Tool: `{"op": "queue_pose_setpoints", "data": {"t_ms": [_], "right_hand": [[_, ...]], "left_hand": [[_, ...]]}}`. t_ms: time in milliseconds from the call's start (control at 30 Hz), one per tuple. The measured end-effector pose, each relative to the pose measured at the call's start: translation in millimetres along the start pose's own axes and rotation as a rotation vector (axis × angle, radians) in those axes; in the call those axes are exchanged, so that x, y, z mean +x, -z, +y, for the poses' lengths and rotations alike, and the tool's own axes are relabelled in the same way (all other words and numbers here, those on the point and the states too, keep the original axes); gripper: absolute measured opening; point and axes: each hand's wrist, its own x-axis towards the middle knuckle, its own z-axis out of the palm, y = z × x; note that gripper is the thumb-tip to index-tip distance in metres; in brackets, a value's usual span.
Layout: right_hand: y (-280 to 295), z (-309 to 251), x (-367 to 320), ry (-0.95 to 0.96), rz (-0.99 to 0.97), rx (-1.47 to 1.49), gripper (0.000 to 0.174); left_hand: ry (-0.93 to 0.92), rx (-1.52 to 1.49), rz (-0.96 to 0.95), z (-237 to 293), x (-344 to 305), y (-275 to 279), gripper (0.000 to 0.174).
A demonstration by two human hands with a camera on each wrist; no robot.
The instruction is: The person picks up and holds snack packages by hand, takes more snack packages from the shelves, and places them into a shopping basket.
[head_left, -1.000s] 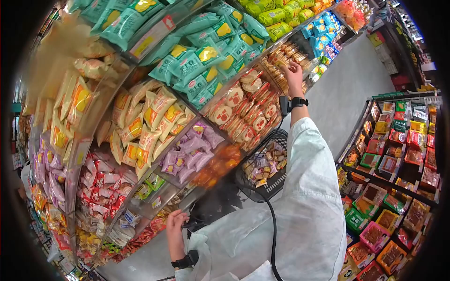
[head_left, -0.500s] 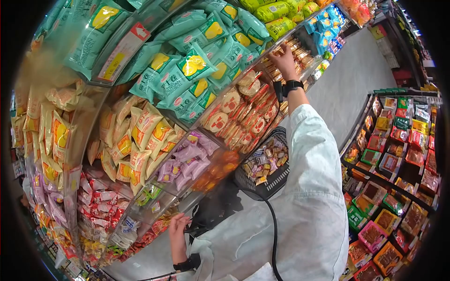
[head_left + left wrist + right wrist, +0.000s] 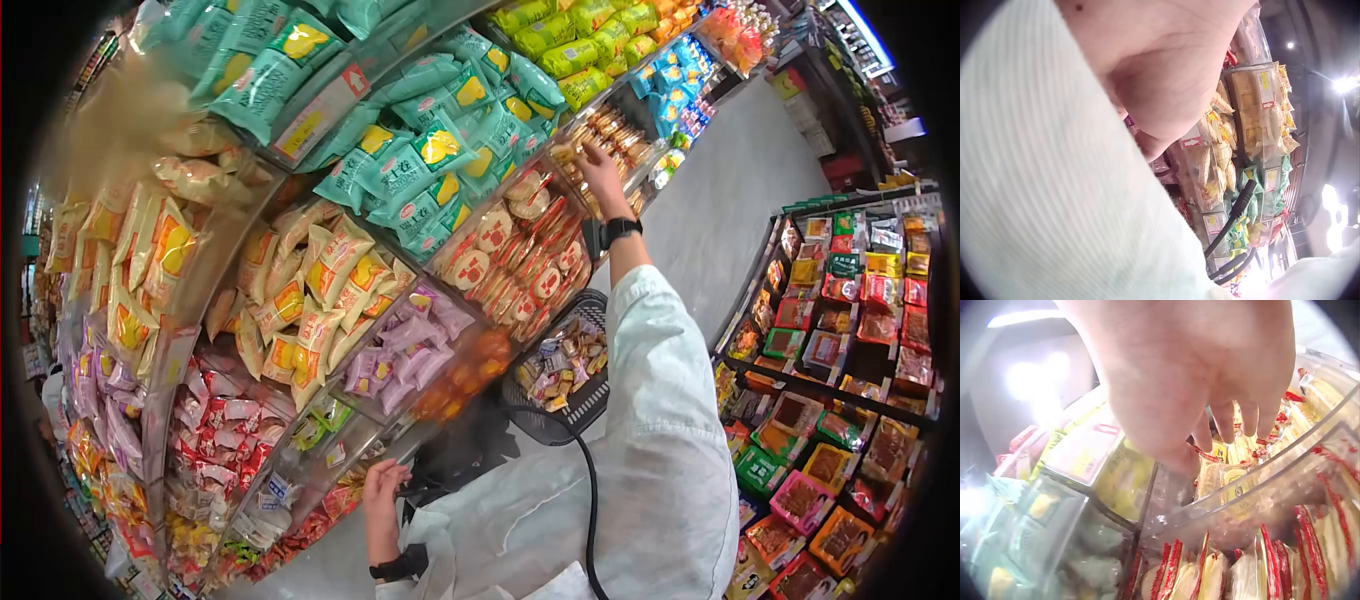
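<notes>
My right hand (image 3: 603, 180) is over a bin of wrapped round biscuits (image 3: 620, 130). In the right wrist view its fingers (image 3: 1225, 419) point down among the packets, spread and not curled round any. Close below the fingertips lies a clear packet with a yellow label (image 3: 1238, 490). My left hand (image 3: 382, 500) hangs loosely by the lower shelves, fingers slightly bent, holding nothing. In the left wrist view, palm and sleeve cover much of the picture.
A dark basket (image 3: 572, 412) with small wrapped snacks stands below my right arm. Clear dividers (image 3: 1254, 478) part the bins. Teal bags (image 3: 420, 165) fill the shelf to the left; a rack of packaged foods (image 3: 820, 370) stands at right. A black cable (image 3: 592, 490) crosses my front.
My right hand first moved up and left over the biscuit bin, then came slightly lower in the picture. The view shifted and returned. My left hand has stayed nearly still.
</notes>
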Motion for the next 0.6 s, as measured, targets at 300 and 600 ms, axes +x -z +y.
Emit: {"op": "queue_pose_setpoints", "data": {"t_ms": [300,600], "right_hand": [[15.9,-0.4,-257.5,-0.162,0.350,0.219,0.012],[-46.5,9.2,-570.6,-0.607,-0.060,0.405,0.013]], "left_hand": [[-0.095,-0.012,-0.139,-14.4,0.9,41.8,0.026],[-0.200,0.065,-0.393,-53.6,-1.3,135.0,0.027]]}}
